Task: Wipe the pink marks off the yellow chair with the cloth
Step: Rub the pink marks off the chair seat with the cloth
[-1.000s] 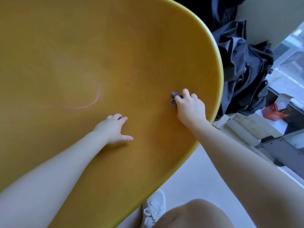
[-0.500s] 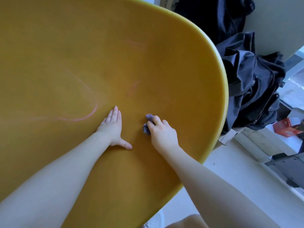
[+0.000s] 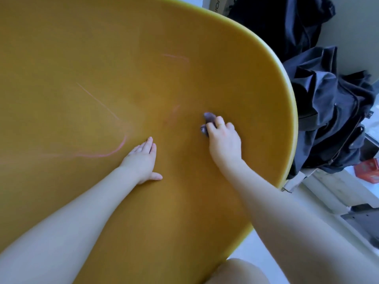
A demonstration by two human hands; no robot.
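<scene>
Head view: right hand (image 3: 224, 140) w/ cloth (image 3: 208, 119) near chair (image 3: 205, 212) rim.

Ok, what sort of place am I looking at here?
Probably an indoor room used for living or storage, though little of it shows. Beside the yellow chair lies a heap of dark clothing, with a cardboard box behind and pale flooring below.
</scene>
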